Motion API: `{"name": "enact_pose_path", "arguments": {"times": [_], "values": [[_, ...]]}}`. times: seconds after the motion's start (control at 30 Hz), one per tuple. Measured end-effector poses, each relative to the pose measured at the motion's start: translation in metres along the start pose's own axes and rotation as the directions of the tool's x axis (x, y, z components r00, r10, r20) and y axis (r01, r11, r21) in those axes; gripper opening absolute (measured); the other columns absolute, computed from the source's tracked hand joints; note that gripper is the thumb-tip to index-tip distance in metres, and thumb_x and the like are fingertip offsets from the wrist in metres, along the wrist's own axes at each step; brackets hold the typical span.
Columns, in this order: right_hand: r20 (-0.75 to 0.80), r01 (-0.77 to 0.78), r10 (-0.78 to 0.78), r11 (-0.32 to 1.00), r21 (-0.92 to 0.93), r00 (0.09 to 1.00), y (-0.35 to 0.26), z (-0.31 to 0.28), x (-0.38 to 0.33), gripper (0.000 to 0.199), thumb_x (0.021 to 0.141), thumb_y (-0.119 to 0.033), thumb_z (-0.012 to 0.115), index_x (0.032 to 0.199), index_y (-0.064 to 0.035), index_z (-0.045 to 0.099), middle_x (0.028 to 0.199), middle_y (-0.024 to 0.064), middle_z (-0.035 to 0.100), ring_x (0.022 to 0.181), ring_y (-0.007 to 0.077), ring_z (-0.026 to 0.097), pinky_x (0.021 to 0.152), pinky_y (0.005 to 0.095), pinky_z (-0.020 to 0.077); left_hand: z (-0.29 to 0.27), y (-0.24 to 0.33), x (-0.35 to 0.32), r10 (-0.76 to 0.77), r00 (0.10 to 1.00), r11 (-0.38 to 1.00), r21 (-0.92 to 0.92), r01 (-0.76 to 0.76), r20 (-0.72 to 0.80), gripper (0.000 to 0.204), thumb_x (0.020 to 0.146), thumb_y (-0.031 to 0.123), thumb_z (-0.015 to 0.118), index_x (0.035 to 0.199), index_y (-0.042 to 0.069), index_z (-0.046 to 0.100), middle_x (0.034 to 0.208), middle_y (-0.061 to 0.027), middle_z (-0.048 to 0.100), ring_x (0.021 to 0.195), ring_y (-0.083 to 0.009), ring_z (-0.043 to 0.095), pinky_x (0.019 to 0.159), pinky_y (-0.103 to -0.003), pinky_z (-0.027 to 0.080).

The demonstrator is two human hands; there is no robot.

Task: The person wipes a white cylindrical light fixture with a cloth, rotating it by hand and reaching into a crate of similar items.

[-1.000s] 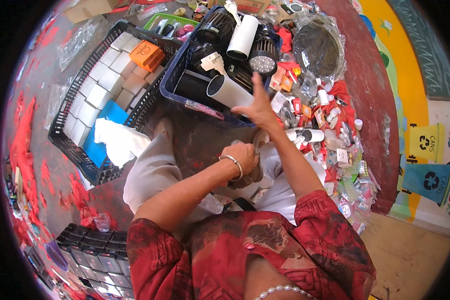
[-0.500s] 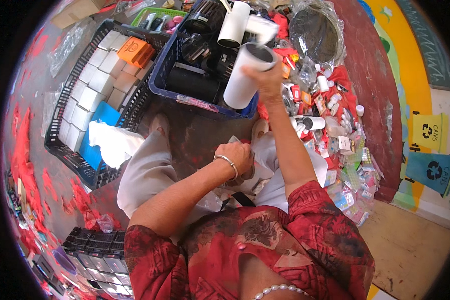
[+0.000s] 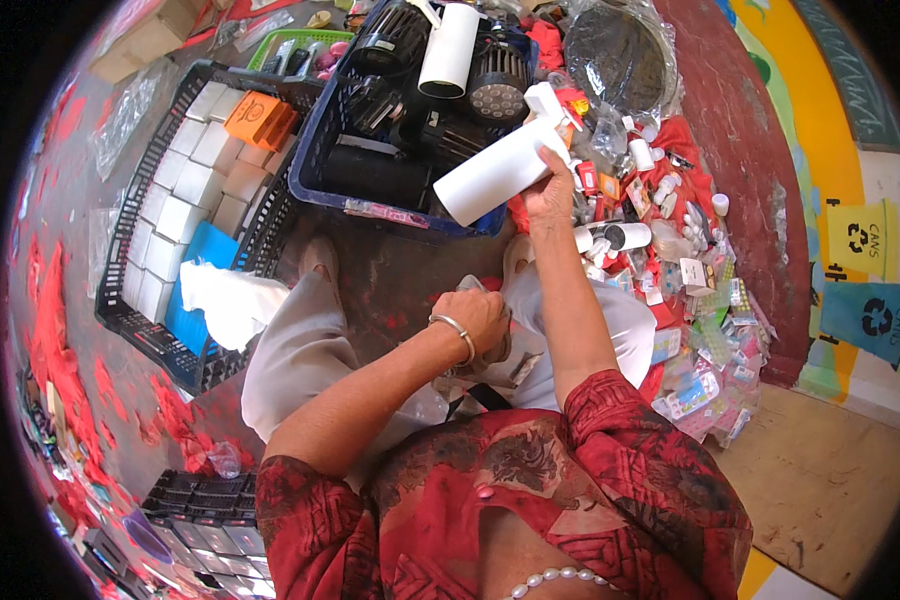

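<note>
My right hand [image 3: 550,196] grips a white cylindrical spotlight [image 3: 490,178] near its upper right end, with a white boxy adapter beyond that end. The light lies tilted over the near right corner of a dark blue basket [image 3: 315,197]. Inside the basket are another white cylindrical lamp [image 3: 448,50], a black ribbed lamp [image 3: 499,88] and more black lamps. Low between my knees, my left hand [image 3: 475,317] is closed around a greyish cloth [image 3: 498,347], most of which it hides.
To the left stands a black crate [image 3: 105,300] of small white boxes, with an orange box [image 3: 260,120] and a white plastic bag [image 3: 232,303] on top. Small packages [image 3: 685,385] and red scraps heap up at right. A green basket [image 3: 270,42] sits behind, near a wrapped round item [image 3: 620,65].
My right hand has turned the white spotlight from nearly upright to a slanted, almost lying position. My left hand stays closed on the cloth in the same place.
</note>
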State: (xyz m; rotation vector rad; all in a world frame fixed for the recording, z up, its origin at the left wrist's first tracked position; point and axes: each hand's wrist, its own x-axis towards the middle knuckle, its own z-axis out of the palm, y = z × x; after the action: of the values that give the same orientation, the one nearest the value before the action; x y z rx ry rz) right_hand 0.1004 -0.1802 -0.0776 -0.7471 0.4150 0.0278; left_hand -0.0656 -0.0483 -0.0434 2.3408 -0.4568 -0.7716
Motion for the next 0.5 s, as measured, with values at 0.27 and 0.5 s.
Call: {"name": "enact_pose_path", "arguments": {"times": [0.27, 0.5], "values": [[0.167, 0.031, -0.069, 0.974, 0.223, 0.983, 0.043, -0.03, 0.002, 0.048, 0.069, -0.004, 0.062, 0.115, -0.0036, 0.049, 0.103, 0.0093, 0.058, 0.097, 0.0269, 0.056, 0.09, 0.0413, 0.0443, 0.003, 0.004, 0.0, 0.035, 0.996, 0.998, 0.04, -0.039, 0.088, 0.031, 0.083, 0.033, 0.048, 0.088, 0.005, 0.061, 0.084, -0.0191, 0.065, 0.08, -0.0345, 0.064, 0.071, -0.046, 0.05], [0.118, 0.056, -0.096, 0.95, 0.308, 0.988, 0.024, -0.044, 0.013, 0.055, 0.065, -0.011, 0.065, 0.118, -0.0019, 0.052, 0.109, 0.01, 0.059, 0.102, 0.0304, 0.055, 0.094, 0.0427, 0.0413, 0.005, 0.003, -0.001, 0.035, 0.998, 0.999, 0.037, -0.037, 0.058, 0.03, 0.082, 0.032, 0.049, 0.088, 0.006, 0.061, 0.084, -0.0183, 0.065, 0.08, -0.0342, 0.064, 0.071, -0.046, 0.05]]}}
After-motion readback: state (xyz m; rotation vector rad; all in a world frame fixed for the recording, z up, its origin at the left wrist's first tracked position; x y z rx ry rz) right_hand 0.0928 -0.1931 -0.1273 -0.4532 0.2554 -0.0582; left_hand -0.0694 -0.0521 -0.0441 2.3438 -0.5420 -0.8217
